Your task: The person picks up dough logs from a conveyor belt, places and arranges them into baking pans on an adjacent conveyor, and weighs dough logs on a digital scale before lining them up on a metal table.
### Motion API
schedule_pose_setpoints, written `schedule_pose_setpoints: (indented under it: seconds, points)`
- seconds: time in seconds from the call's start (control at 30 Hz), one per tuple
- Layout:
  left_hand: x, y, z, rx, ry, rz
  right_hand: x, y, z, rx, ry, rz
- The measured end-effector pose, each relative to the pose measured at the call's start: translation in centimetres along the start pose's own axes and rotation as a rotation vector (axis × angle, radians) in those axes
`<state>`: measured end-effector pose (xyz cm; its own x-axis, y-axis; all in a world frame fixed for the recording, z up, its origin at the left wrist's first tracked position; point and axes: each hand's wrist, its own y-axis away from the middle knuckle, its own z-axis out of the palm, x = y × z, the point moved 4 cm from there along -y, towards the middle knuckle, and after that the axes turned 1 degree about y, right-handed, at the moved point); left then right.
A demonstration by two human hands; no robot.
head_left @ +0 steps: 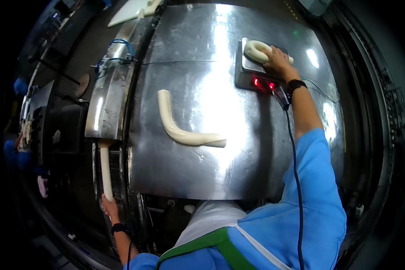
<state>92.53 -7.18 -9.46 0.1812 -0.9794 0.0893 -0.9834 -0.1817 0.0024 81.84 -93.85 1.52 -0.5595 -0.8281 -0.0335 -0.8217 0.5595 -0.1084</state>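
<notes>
My left hand is closed round the lower end of a long, pale dough rope, which hangs out of a metal chute onto a narrow mesh conveyor. Far to the right, my right hand grips a folded piece of dough on a digital scale with red lit digits. Those digits are too blurred to read. Between my hands, a bent length of dough lies on the steel table, touched by neither hand.
The shiny steel table fills the middle. Blue air tubes sit over the chute. A white board with more dough stands at the top left. One black cable runs down past my right arm.
</notes>
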Motion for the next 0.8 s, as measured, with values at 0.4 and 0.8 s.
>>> schedule_pose_setpoints:
  seconds: [0.4,0.8]
  points:
    - [-1.9,0.7,-0.1,0.002,-0.015,0.031,5.7,-0.3,-4.3,0.544,-0.324,-0.065]
    - [-8.3,4.8,-3.2,-0.205,0.386,-0.134,0.2,-2.0,-1.6,0.387,-0.381,0.112]
